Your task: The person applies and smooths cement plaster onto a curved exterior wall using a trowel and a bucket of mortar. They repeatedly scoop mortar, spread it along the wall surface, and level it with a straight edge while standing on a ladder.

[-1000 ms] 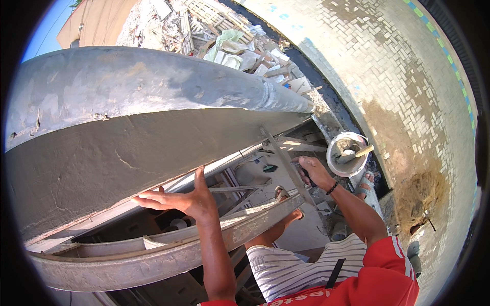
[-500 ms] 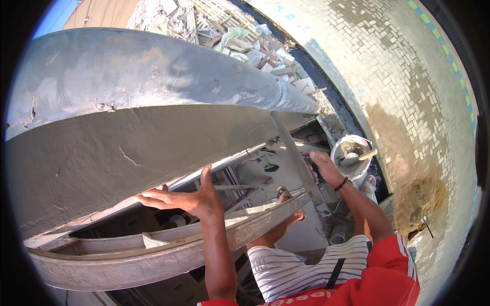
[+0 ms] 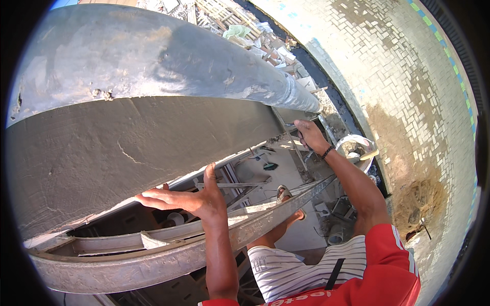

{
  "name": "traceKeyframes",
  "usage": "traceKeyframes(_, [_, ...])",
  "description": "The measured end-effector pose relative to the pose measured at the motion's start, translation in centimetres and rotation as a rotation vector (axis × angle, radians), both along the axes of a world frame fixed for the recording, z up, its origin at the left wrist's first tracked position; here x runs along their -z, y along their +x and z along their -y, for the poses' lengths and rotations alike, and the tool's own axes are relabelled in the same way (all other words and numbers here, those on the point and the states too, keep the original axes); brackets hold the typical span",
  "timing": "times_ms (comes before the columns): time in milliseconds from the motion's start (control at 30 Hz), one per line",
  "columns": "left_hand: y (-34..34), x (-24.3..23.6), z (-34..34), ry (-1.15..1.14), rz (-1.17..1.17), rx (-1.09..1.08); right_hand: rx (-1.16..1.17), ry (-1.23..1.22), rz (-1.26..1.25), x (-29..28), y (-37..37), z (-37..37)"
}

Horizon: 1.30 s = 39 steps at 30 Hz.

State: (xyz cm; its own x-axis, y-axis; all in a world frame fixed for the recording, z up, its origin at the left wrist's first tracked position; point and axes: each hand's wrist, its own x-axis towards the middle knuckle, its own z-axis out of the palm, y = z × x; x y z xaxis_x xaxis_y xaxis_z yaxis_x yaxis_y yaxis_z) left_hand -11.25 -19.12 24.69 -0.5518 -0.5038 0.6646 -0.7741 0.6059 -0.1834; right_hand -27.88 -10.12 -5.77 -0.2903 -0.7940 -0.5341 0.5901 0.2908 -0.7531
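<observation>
My right hand (image 3: pixel 313 136) is closed around the handle of a plastering trowel, whose long narrow blade (image 3: pixel 282 121) shows nearly edge-on at the right end of a grey plastered face (image 3: pixel 153 137). The plaster looks damp and smooth, with a short curved crack towards its left part. My left hand (image 3: pixel 191 199) is open, thumb up and fingers stretched leftwards by the lower edge of the plaster. Whether its fingertips touch that edge I cannot tell. A big rounded grey surface (image 3: pixel 132 56) runs above the plastered face.
A metal beam (image 3: pixel 153 268) crosses below my hands. To the right stands a white bucket (image 3: pixel 341 145) holding a tool with a yellowish handle (image 3: pixel 370 154). Rubble and boards (image 3: pixel 255 38) lie at the back, paving (image 3: pixel 388 76) with a sand heap (image 3: pixel 418 204) at right.
My right hand has moved up and away from me with the trowel, bringing its blade to the plaster's right end. My left hand has stayed nearly still. The view has shifted slightly.
</observation>
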Motion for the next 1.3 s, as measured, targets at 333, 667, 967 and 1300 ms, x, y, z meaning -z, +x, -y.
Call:
traceKeyframes(333, [0.2,0.0,0.0,-0.001,-0.009,-0.037,0.037,-0.225,-0.286,-8.0,2.8,-3.0])
traceKeyframes(667, [0.1,0.0,0.0,-0.003,-0.005,-0.031,0.070,0.032,0.117,-0.4,-0.1,0.9])
traceKeyframes(967, [-0.2,-0.1,-0.2,-0.030,0.007,-0.073,-0.044,-0.377,-0.237,-10.8,0.3,-0.4])
traceKeyframes(1300, [-0.2,0.0,0.0,-0.032,0.025,-0.071,0.091,-0.027,0.112,1.5,1.2,-2.8])
